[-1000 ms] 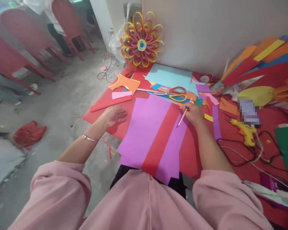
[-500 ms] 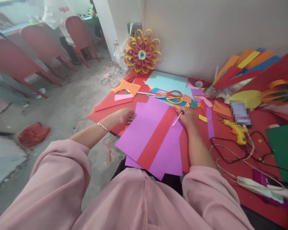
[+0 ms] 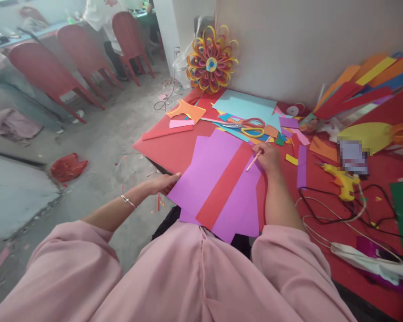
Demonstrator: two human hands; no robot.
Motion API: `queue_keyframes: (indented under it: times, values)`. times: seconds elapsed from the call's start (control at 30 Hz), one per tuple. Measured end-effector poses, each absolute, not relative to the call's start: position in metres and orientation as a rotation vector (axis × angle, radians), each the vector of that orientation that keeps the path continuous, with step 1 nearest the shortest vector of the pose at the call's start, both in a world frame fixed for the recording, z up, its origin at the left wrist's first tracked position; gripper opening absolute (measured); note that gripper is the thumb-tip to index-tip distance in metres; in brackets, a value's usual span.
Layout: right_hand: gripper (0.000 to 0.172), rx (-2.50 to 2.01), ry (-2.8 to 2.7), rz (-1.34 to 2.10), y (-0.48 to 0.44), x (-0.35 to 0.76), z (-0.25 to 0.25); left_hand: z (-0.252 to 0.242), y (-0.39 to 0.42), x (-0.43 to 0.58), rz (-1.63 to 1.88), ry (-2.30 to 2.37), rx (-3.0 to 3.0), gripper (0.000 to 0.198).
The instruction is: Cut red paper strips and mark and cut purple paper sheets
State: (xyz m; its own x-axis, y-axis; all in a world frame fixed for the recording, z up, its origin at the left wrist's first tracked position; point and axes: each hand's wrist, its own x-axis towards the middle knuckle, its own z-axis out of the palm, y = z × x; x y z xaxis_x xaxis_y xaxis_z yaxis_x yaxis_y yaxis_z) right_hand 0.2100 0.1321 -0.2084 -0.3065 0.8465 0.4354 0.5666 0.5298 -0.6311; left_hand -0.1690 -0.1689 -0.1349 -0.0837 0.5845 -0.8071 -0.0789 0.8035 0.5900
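Observation:
Two overlapping purple paper sheets (image 3: 208, 156) lie over the table's front edge, their near corners reaching my lap. Across the upper one runs a slanting red paper strip (image 3: 223, 187). My left hand (image 3: 164, 182) holds the left edge of the purple paper, its thumb on top and its other fingers partly hidden beneath. A slim pink pencil (image 3: 253, 162) is closed in my right hand (image 3: 267, 156), which rests at the upper right of the sheets beside the strip's far end. Just beyond the sheets lie scissors (image 3: 243, 127) with red and yellow handles.
On the red table (image 3: 174, 154) are paper scraps, a light blue sheet (image 3: 243, 103), a yellow glue gun (image 3: 344, 181) with tangled cords, and a phone (image 3: 352, 156). A paper flower (image 3: 211, 65) stands by the wall. Red chairs (image 3: 43, 67) and another person (image 3: 100, 22) are at the back left.
My left hand has moved toward me along the left edge of the purple paper and now grips it near the corner. My right hand stays with the pencil. The view has shifted slightly.

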Motion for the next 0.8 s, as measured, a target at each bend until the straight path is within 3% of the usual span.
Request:
queue_keyframes:
  times: [0.2, 0.4, 0.6, 0.8]
  values:
    - [0.027, -1.112, -1.898, 0.585, 0.132, 0.212, -0.209, -0.132, -0.179, -0.15, 0.855, 1.2, 0.254, 0.053]
    - [0.028, -1.125, -1.834, 0.71, 0.122, 0.211, -0.205, -0.111, -0.12, -0.164, 0.897, 1.062, 0.383, 0.075]
    - [0.033, -1.135, -1.798, 0.72, 0.113, 0.211, -0.2, -0.092, -0.036, -0.136, 0.905, 1.331, 0.556, 0.041]
    - [0.039, -1.125, -1.674, 0.77, 0.115, 0.213, -0.209, -0.056, -0.034, -0.166, 1.1, 1.412, 0.644, 0.022]
